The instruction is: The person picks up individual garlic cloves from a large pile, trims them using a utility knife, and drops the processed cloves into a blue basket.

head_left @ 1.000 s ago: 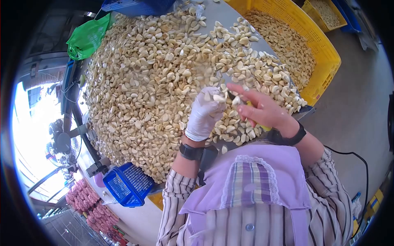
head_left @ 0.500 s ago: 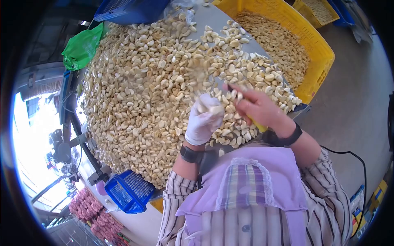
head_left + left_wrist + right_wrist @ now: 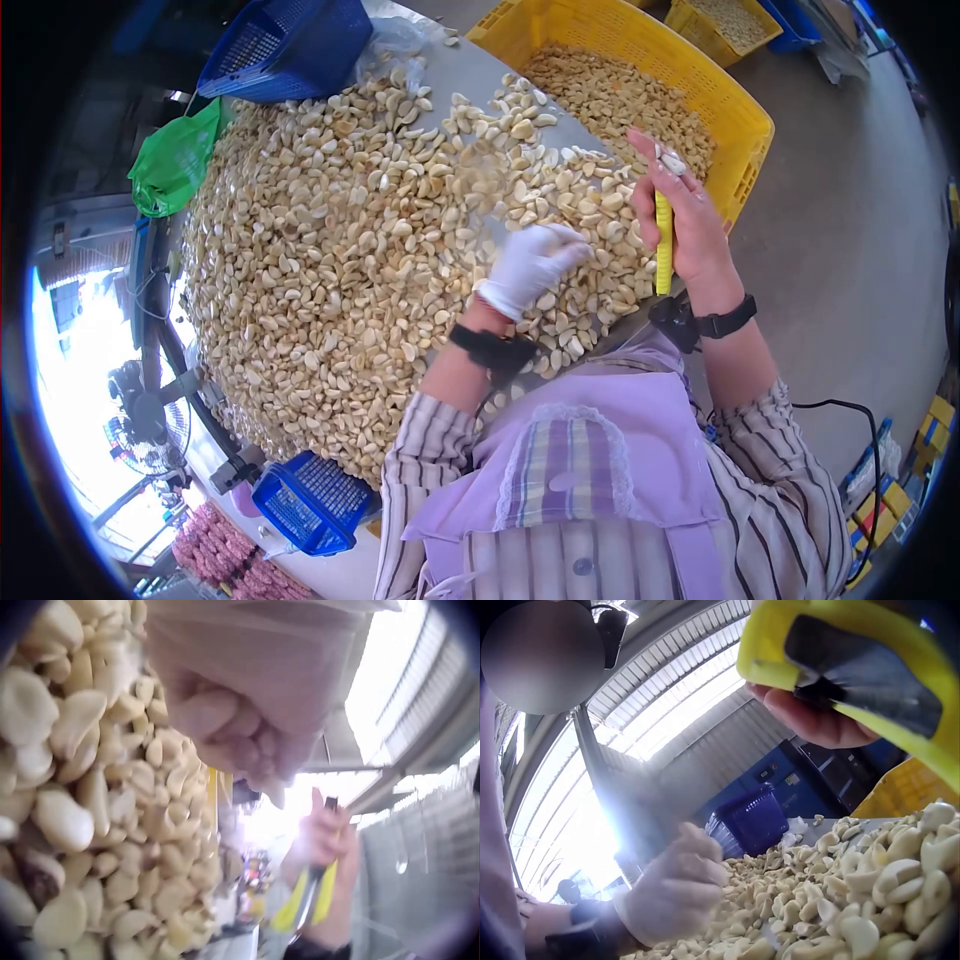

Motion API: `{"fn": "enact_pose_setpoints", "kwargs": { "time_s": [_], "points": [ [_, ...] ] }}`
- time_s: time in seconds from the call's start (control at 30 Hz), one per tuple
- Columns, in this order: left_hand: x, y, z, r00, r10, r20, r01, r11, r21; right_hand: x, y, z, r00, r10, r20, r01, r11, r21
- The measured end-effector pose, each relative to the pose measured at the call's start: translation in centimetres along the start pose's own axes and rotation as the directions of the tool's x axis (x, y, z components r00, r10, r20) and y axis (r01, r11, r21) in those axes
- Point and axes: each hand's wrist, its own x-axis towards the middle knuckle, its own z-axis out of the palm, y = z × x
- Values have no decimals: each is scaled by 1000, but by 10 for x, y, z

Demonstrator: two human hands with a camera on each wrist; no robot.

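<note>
A large heap of pale, curved kernels (image 3: pixel 330 230) covers the table, shaped like big beans. Just over the heap's near right part, my white-gloved left hand (image 3: pixel 535 265) has its fingers curled in; the left wrist view shows pale kernels (image 3: pixel 206 712) bunched within them. Farther right, my bare right hand (image 3: pixel 690 220) grips snips with yellow handles (image 3: pixel 664 245), held near the table's right edge. A dark blade tip (image 3: pixel 331 802) sticks up past the fingers in the left wrist view. Pale pieces (image 3: pixel 670 160) lie against the right fingers.
A yellow crate (image 3: pixel 745 150) of browner kernels stands beyond the table's right edge. One blue basket (image 3: pixel 290 50) is at the far left corner, another blue basket (image 3: pixel 315 500) at the near left. A green bag (image 3: pixel 175 160) hangs at the left edge.
The hands were close together over the heap and are now apart. My right hand has moved right and away with the snips, toward the yellow crate; the left has turned toward the right.
</note>
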Motion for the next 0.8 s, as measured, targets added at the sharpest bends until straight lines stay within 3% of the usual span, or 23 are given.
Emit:
{"fn": "enact_pose_setpoints", "kwargs": {
  "time_s": [0.03, 0.07, 0.1, 0.13, 0.17, 0.2, 0.27, 0.3, 0.33, 0.37, 0.4, 0.43, 0.47, 0.53, 0.57, 0.6, 0.63, 0.67, 0.77, 0.8],
  "points": [
    [-9, 9, -16, 976, -218, 21, 214, 934, -286, -1, 2, 0, 1000, 0, -13, 0, 1000, -3],
    [-19, 18, -31, 954, -290, -71, 250, 907, -338, -1, 5, -2, 1000, 13, -14, -13, 1000, 1],
    [-25, 7, -47, 980, -131, -151, 77, 943, -323, -1, 7, -3, 1000, 13, -16, -13, 1000, -20],
    [-46, 4, -56, 956, -273, -109, 91, 628, -773, 0, 10, -3, 1000, 10, -16, -10, 999, -42],
    [-57, 5, -69, 946, -286, -151, 46, 580, -813, 1, 13, -3, 1000, 21, -8, -22, 999, -38],
    [-63, 14, -77, 946, -273, -175, -39, 438, -898, 1, 15, -3, 999, 35, -6, -35, 999, -31],
    [-79, 21, -86, 925, -182, -333, -237, 406, -882, 3, 19, 1, 997, 72, 22, -71, 997, -23],
    [-93, 19, -91, 913, -201, -355, -249, 416, -875, 3, 20, 6, 997, 74, 19, -74, 997, -34],
    [-105, 16, -96, 898, -257, -358, -66, 724, -686, 3, 20, 11, 997, 71, 12, -70, 996, -46],
    [-113, 15, -100, 876, -307, -372, 148, 905, -399, 3, 19, 15, 996, 80, 38, -78, 996, -45],
    [-113, 22, -90, 906, -319, -278, 269, 941, -205, 5, 23, 18, 995, 87, 48, -85, 995, -47],
    [-111, 7, -70, 964, 89, -252, -52, 987, 152, 6, 26, 20, 992, 99, 78, -95, 994, -53],
    [-108, 16, -63, 993, -119, 23, 65, 682, 729, 7, 29, 23, 988, 111, 109, -105, 993, -59],
    [-108, -13, -54, 981, -190, -32, 160, 712, 684, 7, 33, 33, 981, 141, 133, -131, 988, -85],
    [-106, -27, -64, 972, -197, -126, 231, 893, 387, 8, 35, 38, 977, 161, 140, -147, 984, -105],
    [-97, -17, -76, 951, -231, -207, 244, 969, 40, 8, 38, 41, 975, 168, 145, -154, 983, -102],
    [-93, -4, -92, 843, -506, -183, 472, 859, -199, 8, 38, 43, 975, 159, 155, -143, 983, -111],
    [-97, -15, -97, 873, -384, -302, 269, 894, -359, 9, 37, 45, 975, 147, 167, -127, 984, -124],
    [-120, -10, -120, 891, -364, -273, 200, 852, -485, 9, 35, 48, 979, 143, 148, -128, 986, -108],
    [-130, -14, -121, 949, -242, -200, 67, 778, -624, 9, 37, 48, 979, 146, 145, -132, 986, -102]
  ]
}}
